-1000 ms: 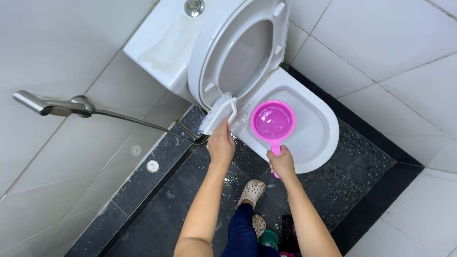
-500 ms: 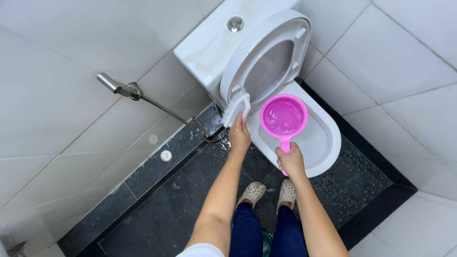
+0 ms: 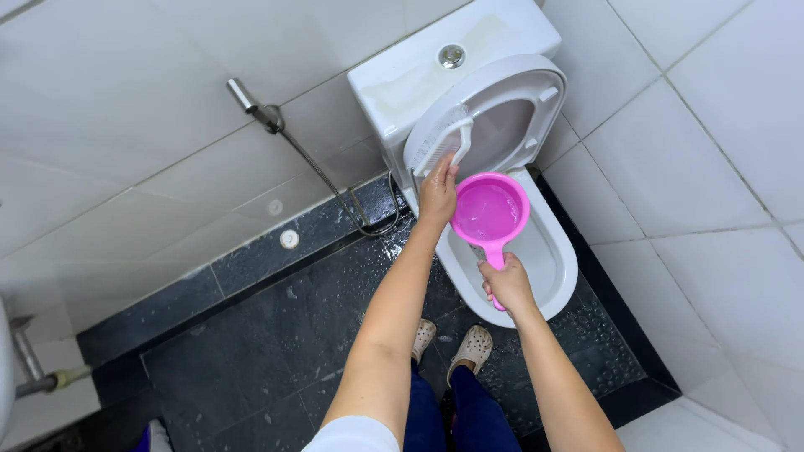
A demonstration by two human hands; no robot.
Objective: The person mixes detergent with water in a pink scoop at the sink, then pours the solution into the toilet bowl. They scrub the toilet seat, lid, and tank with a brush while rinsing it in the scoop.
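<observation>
— Left hand (image 3: 437, 192) first: what has it got?

— Its fingers are wrapped round the handle of a white scrubbing brush (image 3: 442, 144), which lies with its bristles against the rim of the raised toilet seat (image 3: 548, 96). The palm hides the lower end of the handle, so I can't say how far the handle runs.

— And the right hand (image 3: 505, 283)?

— Clenched on the handle of a pink plastic dipper (image 3: 490, 211). Only the tip of that handle pokes out below the fist. The scoop sits over the open toilet bowl (image 3: 557, 259), just beside the left hand, and it looks to have clear water in it, though how much is hard to judge.

— Can you see into the bowl?

— Barely. The dipper and both wrists cover most of it; just the near, right-hand part of the white rim is plain. The cistern (image 3: 419, 71) with its round flush button (image 3: 451, 56) is cut off at the top edge.

— Anything else half-seen?

— A spray hose (image 3: 322, 172) hangs on the tiled wall and loops down behind the toilet, where its end is lost. Two pale clogs (image 3: 473, 345) stand on the wet dark floor (image 3: 251, 351), partly under the arms. At the far left, a pipe fitting (image 3: 38, 381) is cropped by the frame, too little of it to identify.
</observation>
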